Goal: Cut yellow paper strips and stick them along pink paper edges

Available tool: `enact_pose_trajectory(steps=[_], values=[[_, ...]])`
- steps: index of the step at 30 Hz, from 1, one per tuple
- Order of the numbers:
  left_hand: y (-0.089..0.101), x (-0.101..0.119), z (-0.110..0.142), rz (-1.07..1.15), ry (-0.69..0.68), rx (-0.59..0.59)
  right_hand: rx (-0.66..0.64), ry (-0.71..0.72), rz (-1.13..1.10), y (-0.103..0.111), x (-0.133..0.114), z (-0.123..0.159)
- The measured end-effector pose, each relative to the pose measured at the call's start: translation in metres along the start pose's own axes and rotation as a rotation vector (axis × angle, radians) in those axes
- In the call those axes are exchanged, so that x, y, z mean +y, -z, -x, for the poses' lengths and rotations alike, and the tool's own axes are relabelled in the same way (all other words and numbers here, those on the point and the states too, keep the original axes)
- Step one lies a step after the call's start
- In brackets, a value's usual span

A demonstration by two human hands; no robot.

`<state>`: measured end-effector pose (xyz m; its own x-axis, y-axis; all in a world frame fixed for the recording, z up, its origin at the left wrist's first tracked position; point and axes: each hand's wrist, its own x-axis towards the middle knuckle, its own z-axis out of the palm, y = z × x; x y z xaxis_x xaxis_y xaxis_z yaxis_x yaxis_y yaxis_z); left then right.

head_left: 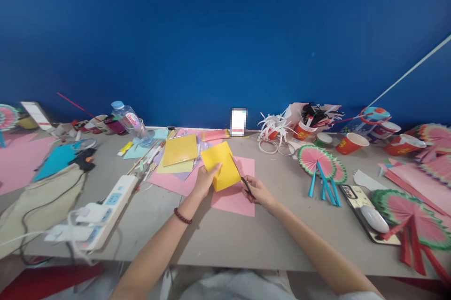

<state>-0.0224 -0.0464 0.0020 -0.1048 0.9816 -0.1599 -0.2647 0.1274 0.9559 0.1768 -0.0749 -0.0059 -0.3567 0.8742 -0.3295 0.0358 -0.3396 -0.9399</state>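
Observation:
My left hand, with a dark red bead bracelet at the wrist, grips a sheet of yellow paper by its lower left side, thumb on top. The paper is raised and tilted, with a crease across it. My right hand is closed round the handles of dark scissors, at the right edge of the yellow paper. How far the blades are apart cannot be made out. Below lies a square of pink paper. A stack of yellow paper in a clear wrapper rests to the left.
A white power strip with plugs and cables stands at left, near a tilted water bottle. A phone leans on the blue wall. Watermelon-patterned paper fans, paper cups and a white mouse are on the right.

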Motion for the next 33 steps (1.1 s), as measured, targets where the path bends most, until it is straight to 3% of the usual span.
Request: enact_pose_trajectory(steps=[11, 33], values=[[-0.0027, 0.0009, 0.0054, 0.007, 0.053, -0.069, 0.007, -0.009, -0.013, 0.0008, -0.0006, 0.0014], [-0.0042, 0.0018, 0.0071, -0.008, 0.049, -0.058, 0.016, 0.034, 0.01, 0.0009, 0.0013, 0.0005]])
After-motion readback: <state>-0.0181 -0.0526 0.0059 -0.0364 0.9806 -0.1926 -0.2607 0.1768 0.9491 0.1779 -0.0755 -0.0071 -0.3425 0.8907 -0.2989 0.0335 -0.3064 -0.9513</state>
